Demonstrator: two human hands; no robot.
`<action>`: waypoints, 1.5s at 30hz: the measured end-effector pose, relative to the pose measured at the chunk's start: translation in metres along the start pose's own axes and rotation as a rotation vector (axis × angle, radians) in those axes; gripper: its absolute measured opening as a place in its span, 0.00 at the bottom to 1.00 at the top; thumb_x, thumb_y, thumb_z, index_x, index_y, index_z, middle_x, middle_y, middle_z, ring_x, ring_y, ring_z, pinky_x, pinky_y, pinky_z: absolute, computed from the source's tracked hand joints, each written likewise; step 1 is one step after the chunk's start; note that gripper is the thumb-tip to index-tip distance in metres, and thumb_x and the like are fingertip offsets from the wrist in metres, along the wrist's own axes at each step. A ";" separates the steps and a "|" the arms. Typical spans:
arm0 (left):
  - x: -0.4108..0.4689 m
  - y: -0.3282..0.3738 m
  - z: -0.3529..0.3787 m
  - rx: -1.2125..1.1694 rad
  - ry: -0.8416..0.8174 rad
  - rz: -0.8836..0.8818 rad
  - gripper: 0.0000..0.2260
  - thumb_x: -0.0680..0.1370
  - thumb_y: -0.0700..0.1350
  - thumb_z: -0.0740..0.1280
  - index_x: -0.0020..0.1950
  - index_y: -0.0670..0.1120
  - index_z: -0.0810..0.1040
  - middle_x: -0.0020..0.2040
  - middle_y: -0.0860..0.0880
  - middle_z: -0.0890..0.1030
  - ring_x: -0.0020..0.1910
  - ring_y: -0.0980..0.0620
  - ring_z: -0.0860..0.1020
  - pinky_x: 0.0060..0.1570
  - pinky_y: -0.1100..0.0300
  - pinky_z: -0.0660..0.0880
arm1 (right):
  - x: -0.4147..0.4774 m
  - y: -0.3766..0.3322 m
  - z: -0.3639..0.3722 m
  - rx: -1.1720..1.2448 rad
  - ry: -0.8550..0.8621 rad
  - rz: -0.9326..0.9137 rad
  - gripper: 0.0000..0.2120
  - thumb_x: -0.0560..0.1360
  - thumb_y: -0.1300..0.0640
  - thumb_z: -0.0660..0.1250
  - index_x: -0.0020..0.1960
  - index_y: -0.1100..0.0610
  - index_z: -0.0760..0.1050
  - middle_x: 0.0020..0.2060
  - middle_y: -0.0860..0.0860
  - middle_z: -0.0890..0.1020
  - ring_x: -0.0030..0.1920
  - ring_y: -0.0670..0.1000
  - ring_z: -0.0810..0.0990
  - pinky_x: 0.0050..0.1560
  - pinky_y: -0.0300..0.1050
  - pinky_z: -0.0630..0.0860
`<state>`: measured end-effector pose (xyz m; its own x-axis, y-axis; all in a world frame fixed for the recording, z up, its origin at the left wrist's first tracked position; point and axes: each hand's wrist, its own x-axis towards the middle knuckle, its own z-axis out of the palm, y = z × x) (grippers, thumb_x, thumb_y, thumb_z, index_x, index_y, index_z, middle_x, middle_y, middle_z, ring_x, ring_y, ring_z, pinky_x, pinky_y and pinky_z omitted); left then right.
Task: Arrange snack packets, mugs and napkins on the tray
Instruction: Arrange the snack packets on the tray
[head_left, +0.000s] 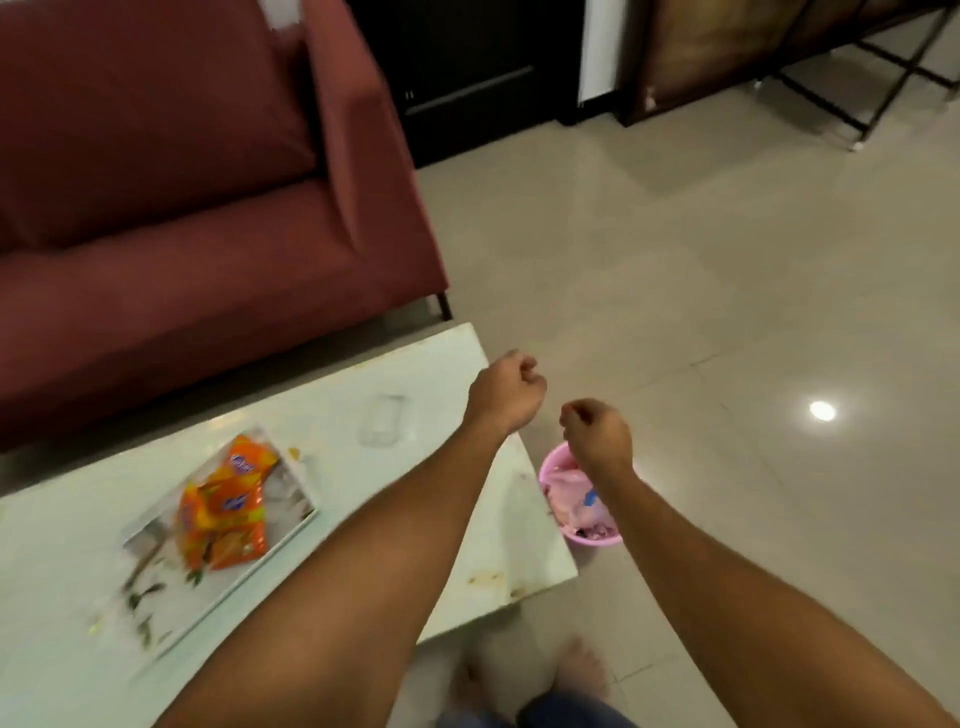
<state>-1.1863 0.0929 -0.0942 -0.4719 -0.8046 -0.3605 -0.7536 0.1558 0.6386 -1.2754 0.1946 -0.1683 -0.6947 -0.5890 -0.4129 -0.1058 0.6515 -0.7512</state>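
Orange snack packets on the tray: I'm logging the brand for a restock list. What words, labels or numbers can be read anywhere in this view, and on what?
No text here can be read.
Orange snack packets: blue logo patches with pale lettering, too blurred to read.
Tray: printed pattern only, no lettering made out.
Pink bin on the floor: no text visible.
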 end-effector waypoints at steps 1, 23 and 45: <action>-0.013 0.006 -0.030 -0.009 0.045 -0.005 0.15 0.79 0.46 0.65 0.65 0.48 0.79 0.63 0.47 0.83 0.63 0.45 0.79 0.64 0.56 0.74 | -0.012 -0.033 -0.002 0.010 -0.025 -0.058 0.11 0.79 0.57 0.64 0.52 0.58 0.84 0.48 0.58 0.87 0.50 0.61 0.84 0.54 0.53 0.79; -0.359 -0.154 -0.426 -0.138 0.582 -0.240 0.10 0.79 0.48 0.66 0.60 0.51 0.80 0.55 0.49 0.83 0.56 0.47 0.82 0.60 0.47 0.80 | -0.393 -0.386 0.116 -0.103 -0.336 -0.773 0.11 0.75 0.52 0.65 0.37 0.48 0.82 0.35 0.45 0.85 0.43 0.48 0.85 0.49 0.53 0.84; -0.321 -0.259 -0.404 -0.192 0.491 -0.320 0.18 0.81 0.45 0.65 0.71 0.47 0.74 0.64 0.47 0.81 0.63 0.46 0.78 0.61 0.53 0.75 | -0.371 -0.354 0.263 -0.276 -0.433 -0.624 0.09 0.77 0.54 0.65 0.39 0.47 0.80 0.36 0.48 0.85 0.40 0.50 0.85 0.45 0.53 0.85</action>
<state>-0.6556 0.0793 0.1306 0.0645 -0.9714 -0.2285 -0.7053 -0.2064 0.6782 -0.7936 0.0568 0.1156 -0.1187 -0.9791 -0.1649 -0.5941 0.2031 -0.7783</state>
